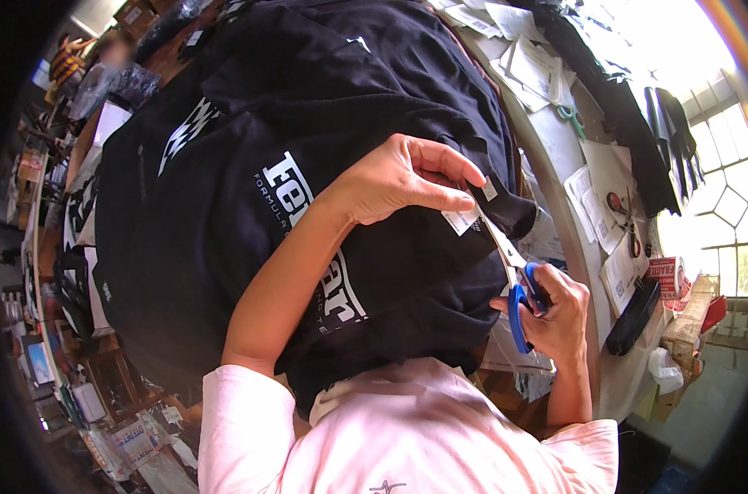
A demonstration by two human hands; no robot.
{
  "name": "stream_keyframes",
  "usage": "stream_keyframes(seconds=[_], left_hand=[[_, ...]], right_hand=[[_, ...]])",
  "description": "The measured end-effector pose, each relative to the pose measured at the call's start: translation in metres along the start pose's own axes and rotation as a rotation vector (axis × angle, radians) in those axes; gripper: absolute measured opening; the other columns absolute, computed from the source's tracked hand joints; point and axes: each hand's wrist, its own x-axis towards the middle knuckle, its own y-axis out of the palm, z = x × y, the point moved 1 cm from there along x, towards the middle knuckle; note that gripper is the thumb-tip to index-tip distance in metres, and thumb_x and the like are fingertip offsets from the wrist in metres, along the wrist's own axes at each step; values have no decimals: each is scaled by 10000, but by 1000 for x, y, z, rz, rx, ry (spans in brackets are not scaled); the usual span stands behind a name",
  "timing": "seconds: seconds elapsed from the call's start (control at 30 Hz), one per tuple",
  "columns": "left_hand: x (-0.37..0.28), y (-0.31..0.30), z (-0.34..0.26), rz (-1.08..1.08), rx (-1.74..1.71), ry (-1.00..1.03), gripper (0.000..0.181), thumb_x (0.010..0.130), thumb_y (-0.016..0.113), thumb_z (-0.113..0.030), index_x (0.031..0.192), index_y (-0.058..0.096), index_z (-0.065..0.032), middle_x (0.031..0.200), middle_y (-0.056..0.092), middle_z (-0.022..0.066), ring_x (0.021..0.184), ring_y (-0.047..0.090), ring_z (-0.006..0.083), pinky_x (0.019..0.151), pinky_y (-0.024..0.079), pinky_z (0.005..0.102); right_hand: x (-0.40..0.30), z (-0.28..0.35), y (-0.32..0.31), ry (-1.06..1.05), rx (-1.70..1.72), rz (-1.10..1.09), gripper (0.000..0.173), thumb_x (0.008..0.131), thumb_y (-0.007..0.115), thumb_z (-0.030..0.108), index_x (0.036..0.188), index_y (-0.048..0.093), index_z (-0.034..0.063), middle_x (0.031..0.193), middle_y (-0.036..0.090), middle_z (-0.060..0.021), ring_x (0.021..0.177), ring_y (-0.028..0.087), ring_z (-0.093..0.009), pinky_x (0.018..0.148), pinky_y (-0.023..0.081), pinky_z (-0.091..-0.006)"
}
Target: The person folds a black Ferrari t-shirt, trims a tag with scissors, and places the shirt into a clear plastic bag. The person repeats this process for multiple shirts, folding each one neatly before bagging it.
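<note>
Black garments [226, 259] with white printed lettering lie heaped before me. My left hand [405, 179] reaches across the heap, and its thumb and fingers pinch the black cloth edge near a small white label [460, 219]. A small pale tag [488, 189] sits on the cloth by my fingertips. My right hand [553, 315] holds blue-handled scissors [519, 309], with fingers in the loops. Their blades point up and left to the cloth beside my left thumb; the tips are partly hidden there.
Right of the heap runs a table [587, 160] with printed papers [534, 71], green-handled scissors [573, 117], red-and-black scissors [624, 216], a black case [633, 318] and a red-and-white tape roll [665, 278]. Two people [111, 68] are at the far upper left, near cluttered shelves.
</note>
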Motion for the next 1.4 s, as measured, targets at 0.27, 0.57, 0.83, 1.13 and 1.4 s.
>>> stream_keyframes(seconds=[0.27,0.57,0.83,1.13,1.4], left_hand=[[0,1,0,21,-21,39,234,704,729,27,926,659,-2,916,658,92,799,645,133,764,520,234],[-1,4,-2,18,99,49,208,699,753,-18,893,680,-3,842,672,87,775,647,124,742,522,223],[-2,4,-3,-5,131,21,311,679,775,-43,968,671,12,895,675,106,793,652,133,770,523,240],[-3,6,-4,7,131,33,317,671,771,-22,969,669,15,886,674,106,779,651,126,761,525,237],[-2,4,-2,32,106,36,315,679,761,-6,978,665,10,894,672,108,774,650,124,739,525,227]], right_hand=[[2,-5,-5,142,233,115,392,646,814,273,633,511,26,508,428,-33,439,381,-100,426,294,-248],[3,-17,-5,492,906,327,283,708,781,209,681,588,3,478,485,10,392,460,-35,352,321,-175],[6,-16,-13,387,709,311,319,692,795,228,670,568,5,496,500,-7,385,456,-52,355,331,-189],[12,4,-29,60,-12,141,405,609,833,255,651,518,4,547,499,-91,454,434,-159,467,371,-273],[14,9,-35,12,-103,135,394,602,833,254,683,535,9,562,499,-92,464,483,-208,489,415,-294]])
